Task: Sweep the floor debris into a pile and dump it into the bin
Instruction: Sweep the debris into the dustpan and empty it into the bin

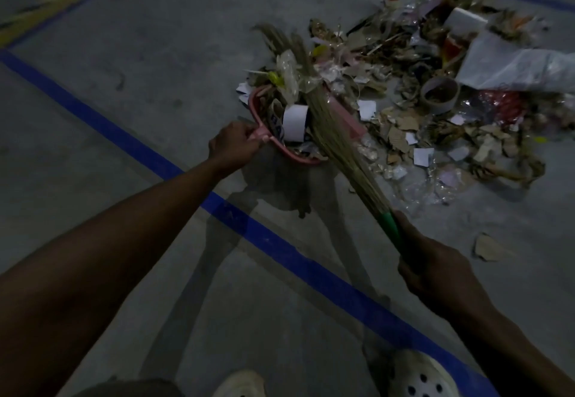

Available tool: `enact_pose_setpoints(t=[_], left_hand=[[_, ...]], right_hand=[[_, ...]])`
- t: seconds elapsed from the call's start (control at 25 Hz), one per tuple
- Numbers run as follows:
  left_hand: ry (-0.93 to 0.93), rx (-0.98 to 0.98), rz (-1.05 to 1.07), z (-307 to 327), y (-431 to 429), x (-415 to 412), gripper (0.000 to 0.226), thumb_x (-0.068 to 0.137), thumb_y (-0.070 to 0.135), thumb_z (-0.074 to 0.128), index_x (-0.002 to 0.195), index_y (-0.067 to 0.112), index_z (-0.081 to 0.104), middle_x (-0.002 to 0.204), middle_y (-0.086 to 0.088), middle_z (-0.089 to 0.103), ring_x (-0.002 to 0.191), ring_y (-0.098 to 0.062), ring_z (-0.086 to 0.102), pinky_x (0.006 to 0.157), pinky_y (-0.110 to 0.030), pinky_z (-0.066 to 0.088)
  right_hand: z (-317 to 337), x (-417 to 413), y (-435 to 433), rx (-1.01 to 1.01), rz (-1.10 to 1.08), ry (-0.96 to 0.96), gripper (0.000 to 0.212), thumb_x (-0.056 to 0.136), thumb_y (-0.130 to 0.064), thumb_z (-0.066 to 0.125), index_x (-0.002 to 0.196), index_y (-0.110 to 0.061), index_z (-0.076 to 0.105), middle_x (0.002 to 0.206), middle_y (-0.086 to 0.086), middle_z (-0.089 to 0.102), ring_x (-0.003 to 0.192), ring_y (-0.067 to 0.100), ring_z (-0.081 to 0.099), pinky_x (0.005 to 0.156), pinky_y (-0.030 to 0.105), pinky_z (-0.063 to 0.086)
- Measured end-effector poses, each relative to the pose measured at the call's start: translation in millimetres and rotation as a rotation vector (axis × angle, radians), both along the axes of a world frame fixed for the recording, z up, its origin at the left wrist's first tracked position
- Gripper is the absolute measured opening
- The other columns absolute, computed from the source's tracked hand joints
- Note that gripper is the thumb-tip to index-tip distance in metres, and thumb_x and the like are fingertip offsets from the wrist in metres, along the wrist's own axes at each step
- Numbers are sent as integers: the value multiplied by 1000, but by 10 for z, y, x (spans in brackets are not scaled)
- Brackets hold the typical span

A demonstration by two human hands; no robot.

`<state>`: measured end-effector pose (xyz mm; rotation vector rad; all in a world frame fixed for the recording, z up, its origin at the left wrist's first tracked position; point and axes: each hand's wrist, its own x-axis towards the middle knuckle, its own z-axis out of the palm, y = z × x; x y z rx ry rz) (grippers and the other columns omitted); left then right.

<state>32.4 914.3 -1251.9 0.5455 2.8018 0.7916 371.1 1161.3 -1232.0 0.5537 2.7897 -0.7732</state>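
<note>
A pink dustpan (264, 135) sits at the left edge of a debris pile (429, 110) and is heaped with paper scraps, plastic wrap and a white strip. My left hand (231, 144) grips its short handle. My right hand (435, 269) is closed around the green handle of a straw broom (333, 135). The broom's bristles lie across the dustpan, pressing on the load, with their tips reaching past its far side. The pile spreads right of the pan: torn cardboard, white paper, clear plastic, a cardboard ring (440, 95) and a red wrapper. No bin is in view.
A wide blue floor line (130, 144) runs diagonally under my left arm. A loose cardboard scrap (488, 247) lies right of my right hand. My white perforated shoes (420, 378) stand at the bottom edge. A yellow and blue stripe (62, 1) crosses the far left corner.
</note>
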Motion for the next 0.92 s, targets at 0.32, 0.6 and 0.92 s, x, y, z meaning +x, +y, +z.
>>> enact_pose_setpoints(t=[0.32,0.6,0.92], left_hand=[[-44,42,309,1926,358,89,34,86,56,54,102,29,68,94,0,69,86,-24,63,65,-30,38],[-168,99,434,4574,176,645,39,85,59,56,107,29,68,95,-1,71,87,-25,65,66,-29,43],[-204,148,637,6936,-409,2105,44,86,53,63,124,31,64,112,1,70,102,-22,64,77,-29,46]], right_hand=[[2173,-746,352,7,42,-41,93,87,-17,70,158,-42,14,77,2,59,58,13,53,54,26,42],[4761,-412,252,-72,100,-43,96,87,-16,69,158,-45,11,93,10,59,70,21,57,59,33,47],[7149,708,39,-122,273,-19,98,88,-12,69,155,-45,7,89,1,59,68,18,54,57,30,47]])
